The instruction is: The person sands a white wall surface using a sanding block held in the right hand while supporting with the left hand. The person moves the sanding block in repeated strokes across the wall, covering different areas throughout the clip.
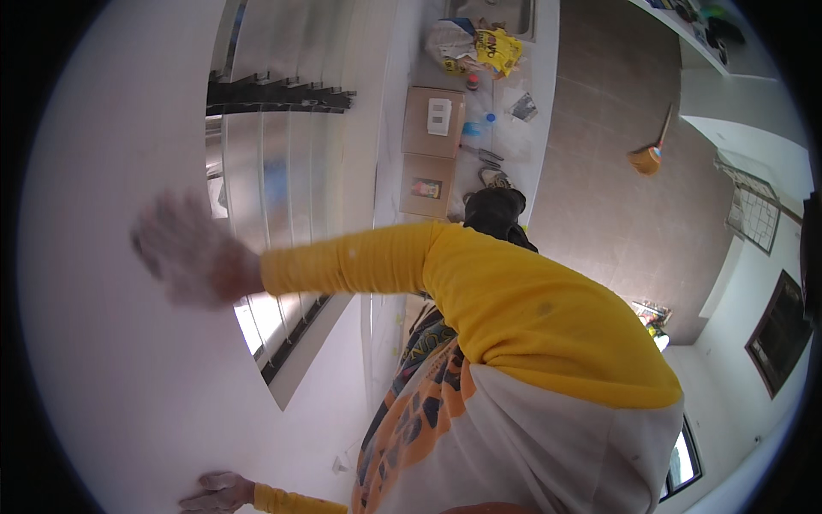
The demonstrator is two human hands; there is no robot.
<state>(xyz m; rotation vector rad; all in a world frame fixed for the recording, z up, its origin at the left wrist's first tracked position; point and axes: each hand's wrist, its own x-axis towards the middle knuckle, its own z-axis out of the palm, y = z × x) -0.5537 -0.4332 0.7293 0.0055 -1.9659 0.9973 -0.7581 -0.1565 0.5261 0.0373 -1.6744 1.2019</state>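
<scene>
My right hand, blurred, is spread before the pale wall, beside the louvred glass window. It holds nothing, and I cannot tell whether it touches the wall. Lower in the picture my left hand rests against the same wall, its thumb apart from the fingers and nothing held. Yellow sleeves cover both arms; the right sleeve crosses the middle of the view. A shoe below a black trouser leg stands on the white countertop.
Brown cardboard, pliers, a blue-capped plastic bottle and a red-capped bottle lie on the countertop. A yellow printed bag lies by the metal sink. A broom is on the tiled floor.
</scene>
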